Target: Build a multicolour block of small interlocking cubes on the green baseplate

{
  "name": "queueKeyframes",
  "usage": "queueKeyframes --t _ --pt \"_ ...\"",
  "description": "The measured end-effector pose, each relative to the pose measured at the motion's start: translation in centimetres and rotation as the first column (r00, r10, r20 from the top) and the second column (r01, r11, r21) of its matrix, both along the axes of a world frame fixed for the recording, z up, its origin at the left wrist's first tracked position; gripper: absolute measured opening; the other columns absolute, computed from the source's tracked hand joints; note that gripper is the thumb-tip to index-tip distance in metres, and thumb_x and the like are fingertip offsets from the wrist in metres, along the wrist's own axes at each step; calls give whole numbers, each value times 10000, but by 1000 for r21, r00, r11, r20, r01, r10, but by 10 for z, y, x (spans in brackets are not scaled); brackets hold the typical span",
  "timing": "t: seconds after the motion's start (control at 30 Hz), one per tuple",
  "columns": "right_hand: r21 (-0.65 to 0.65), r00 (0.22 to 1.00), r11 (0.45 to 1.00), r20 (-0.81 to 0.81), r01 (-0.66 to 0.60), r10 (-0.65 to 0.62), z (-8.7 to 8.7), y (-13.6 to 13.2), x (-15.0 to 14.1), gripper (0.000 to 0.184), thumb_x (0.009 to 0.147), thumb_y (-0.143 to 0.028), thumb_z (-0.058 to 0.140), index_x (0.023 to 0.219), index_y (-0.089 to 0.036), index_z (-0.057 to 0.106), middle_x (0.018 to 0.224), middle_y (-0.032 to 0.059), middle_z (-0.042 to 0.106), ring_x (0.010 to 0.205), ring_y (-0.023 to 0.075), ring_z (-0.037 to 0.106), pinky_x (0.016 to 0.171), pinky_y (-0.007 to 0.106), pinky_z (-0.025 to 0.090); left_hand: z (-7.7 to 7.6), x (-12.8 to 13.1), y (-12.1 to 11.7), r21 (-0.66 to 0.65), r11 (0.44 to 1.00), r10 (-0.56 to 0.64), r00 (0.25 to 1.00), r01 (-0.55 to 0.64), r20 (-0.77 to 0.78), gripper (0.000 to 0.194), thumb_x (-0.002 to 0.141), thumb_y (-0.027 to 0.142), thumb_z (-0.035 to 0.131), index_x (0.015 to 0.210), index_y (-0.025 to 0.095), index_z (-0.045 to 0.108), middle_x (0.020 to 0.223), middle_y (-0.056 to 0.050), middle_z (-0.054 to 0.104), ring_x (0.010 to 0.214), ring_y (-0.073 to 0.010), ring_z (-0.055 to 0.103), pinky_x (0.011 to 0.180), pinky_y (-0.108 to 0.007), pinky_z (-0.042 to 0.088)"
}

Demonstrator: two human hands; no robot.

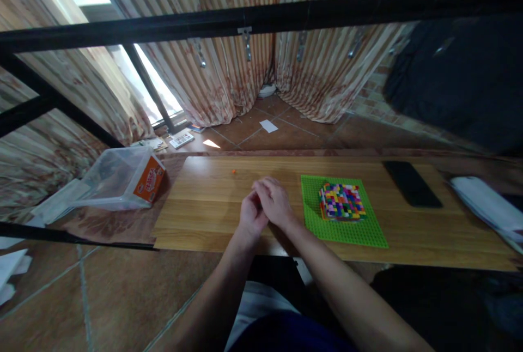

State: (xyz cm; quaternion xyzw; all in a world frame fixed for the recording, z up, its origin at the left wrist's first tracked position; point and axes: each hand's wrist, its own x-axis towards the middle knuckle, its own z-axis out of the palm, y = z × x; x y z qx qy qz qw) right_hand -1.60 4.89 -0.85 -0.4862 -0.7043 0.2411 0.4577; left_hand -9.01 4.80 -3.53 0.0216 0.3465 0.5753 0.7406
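In the head view, the left hand (250,211) and the right hand (274,201) meet above a long wood-grain tabletop (200,205), pressed against each other with the fingers curled inward and the right hand partly covering the left. Whether anything is pinched between them I cannot tell, as the fingers hide the space inside.

Just to the right of the joined hands lies a bright green, square, studded plastic baseplate (343,234), apart from the fingers. On it sits a low rectangular block of small multicoloured plastic bricks (343,201), its top a patchwork of yellow, red, white, blue, purple and green.

Beyond the hands and a little to their left, a tiny orange piece (234,171) lies alone on the wood. Well to the right of the grip, past the baseplate, rests a flat black rectangular object (412,183). Well to the left, off the tabletop's end, stands a clear plastic box with an orange label (122,175). Above and beyond the hands runs a black bar (269,19), with striped beige curtains (229,79) behind it.
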Motion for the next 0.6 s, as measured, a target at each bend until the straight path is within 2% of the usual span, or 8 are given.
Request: queueKeyframes --t 0.17,0.3,0.4,0.47,0.5,0.53,0.57,0.6 --pt "-24 975 983 -126 182 -183 15 -19 37 324 941 -360 386 819 -201 642 825 34 668 796 157 606 717 266 438 5 -24 -4 -95 995 30 989 -16 146 251 929 151 400 763 110 584 671 -31 598 525 -42 544 508 -115 450" --pt "-95 972 968 54 231 -227 -8 -31 67 312 916 -395 445 838 -195 672 783 40 693 708 166 624 659 266 431 11 -41 -9 -115 993 -16 979 40 205 260 954 208 385 765 129 546 537 34 463 382 -21 387 351 -99 300" --pt "-156 953 944 130 291 -273 -32 -32 76 337 906 -429 458 820 -188 678 739 49 702 669 175 630 626 264 419 13 -49 -9 -79 996 -34 997 40 72 259 956 212 376 754 136 520 508 62 392 356 -17 322 338 -111 227" --pt "-145 935 936 203 321 -289 -41 -31 76 364 908 -452 449 815 -187 681 736 56 707 654 176 629 606 259 401 11 -55 -4 -32 999 -41 982 36 -187 254 950 231 381 755 142 518 502 75 363 349 -21 279 349 -132 203" --pt "-132 922 932 248 337 -299 -43 -31 75 380 912 -462 439 814 -188 682 733 59 709 645 175 628 594 257 388 9 -60 0 -6 999 -38 916 39 -400 256 947 251 379 763 147 522 501 78 356 349 -27 268 357 -146 199" --pt "-117 904 927 295 356 -310 -43 -31 74 396 918 -471 425 816 -189 684 723 60 708 631 174 626 579 256 372 7 -65 7 16 999 -25 788 45 -615 261 943 273 374 773 151 531 501 77 360 353 -37 274 368 -161 204" --pt "-102 884 922 341 373 -320 -43 -32 72 412 925 -478 409 818 -190 684 707 60 704 616 173 623 564 255 355 5 -71 14 38 998 1 583 51 -812 273 939 294 365 787 154 544 505 70 380 366 -50 303 385 -175 222" --pt "-88 863 917 384 389 -330 -41 -33 71 426 932 -483 393 821 -193 685 690 58 699 601 172 620 550 255 339 4 -78 24 32 997 12 289 65 -957 299 938 305 338 794 158 555 506 58 408 391 -71 362 412 -190 264"
